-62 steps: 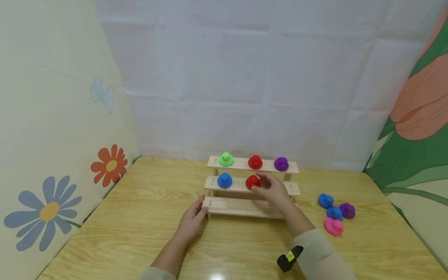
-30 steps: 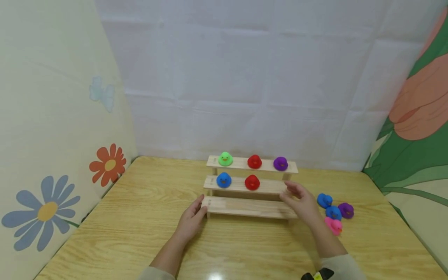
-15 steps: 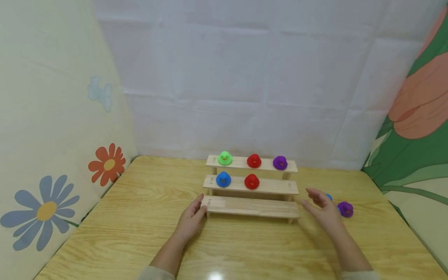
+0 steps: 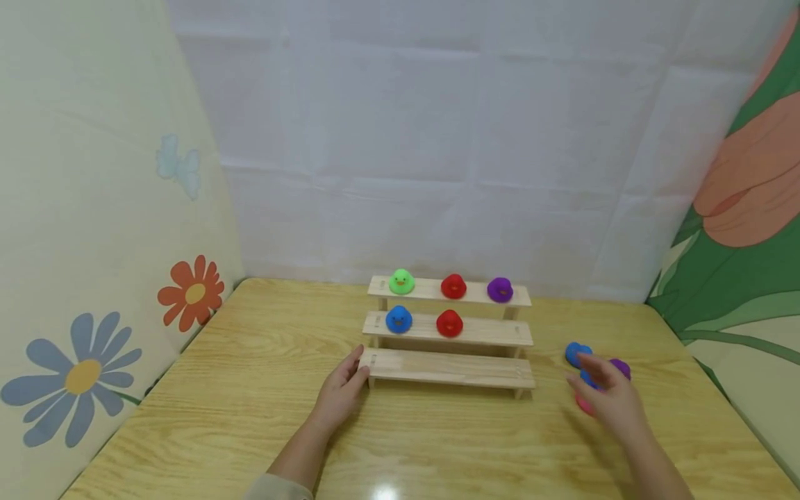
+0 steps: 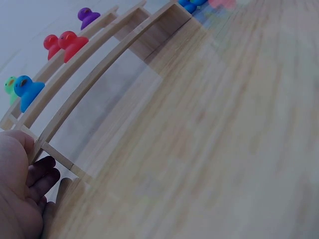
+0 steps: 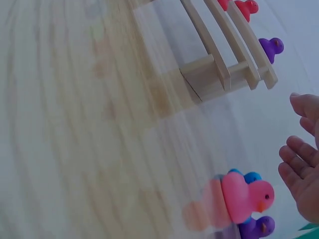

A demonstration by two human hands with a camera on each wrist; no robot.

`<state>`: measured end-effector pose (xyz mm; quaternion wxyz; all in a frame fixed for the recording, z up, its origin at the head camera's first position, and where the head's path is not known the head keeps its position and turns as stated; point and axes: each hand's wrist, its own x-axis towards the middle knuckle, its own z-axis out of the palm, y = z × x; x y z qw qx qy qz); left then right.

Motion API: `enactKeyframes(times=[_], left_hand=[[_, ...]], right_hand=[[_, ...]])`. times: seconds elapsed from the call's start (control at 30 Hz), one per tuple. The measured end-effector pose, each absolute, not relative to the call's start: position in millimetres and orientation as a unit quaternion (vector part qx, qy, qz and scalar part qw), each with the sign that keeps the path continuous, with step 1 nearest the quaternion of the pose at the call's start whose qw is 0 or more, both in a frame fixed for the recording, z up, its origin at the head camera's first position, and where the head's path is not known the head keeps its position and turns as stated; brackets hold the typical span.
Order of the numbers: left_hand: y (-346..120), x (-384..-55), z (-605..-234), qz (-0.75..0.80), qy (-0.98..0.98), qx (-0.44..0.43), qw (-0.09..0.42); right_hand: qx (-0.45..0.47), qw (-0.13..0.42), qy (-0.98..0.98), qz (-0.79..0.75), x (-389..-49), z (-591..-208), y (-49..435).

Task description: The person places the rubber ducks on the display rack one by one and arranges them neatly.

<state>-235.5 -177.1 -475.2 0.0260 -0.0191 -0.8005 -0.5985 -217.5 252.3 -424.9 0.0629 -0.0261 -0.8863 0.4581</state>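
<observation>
A three-step wooden display rack [image 4: 450, 368] stands on the table. My left hand [image 4: 340, 392] holds the left end of its lowest step, thumb above and fingers below in the left wrist view. On the top step sit a green rubber duck [image 4: 401, 282], a red duck [image 4: 453, 287] and a purple duck [image 4: 500, 290]. The middle step carries a blue duck [image 4: 398, 319] and another red duck [image 4: 449, 323]. My right hand [image 4: 619, 410], fingers apart and holding nothing, hovers by the loose ducks, partly hiding the pink duck [image 6: 241, 196].
Right of the rack, a blue duck [image 4: 576, 354], a second blue duck [image 4: 586, 379] and a purple duck [image 4: 621, 367] lie beside the pink one. A white cloth [image 4: 437, 139] hangs behind the table [image 4: 281, 333]; flower-patterned panels flank it.
My right hand has let go of the red duck on the middle step and moved right to the loose ducks. My left hand has stayed at the rack's end.
</observation>
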Motion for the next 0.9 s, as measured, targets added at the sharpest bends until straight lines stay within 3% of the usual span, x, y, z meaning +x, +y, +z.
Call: enactKeyframes(times=[0.4,0.73,0.9], left_hand=[[-176.8,-234.8,-473.3,-0.596,-0.803,-0.018,0.023],[-176.6,-235.3,-471.7,-0.592,-0.805,-0.014,0.023],[-176.5,-236.6,-472.4,-0.591,-0.806,-0.017,0.028]], right_hand=[[-0.067,0.012,-0.898,0.435,-206.3,-429.2,276.5],[-0.06,0.013,-0.907,0.417,-202.6,-439.6,284.8],[-0.079,-0.025,-0.891,0.447,-202.1,-440.7,286.4]])
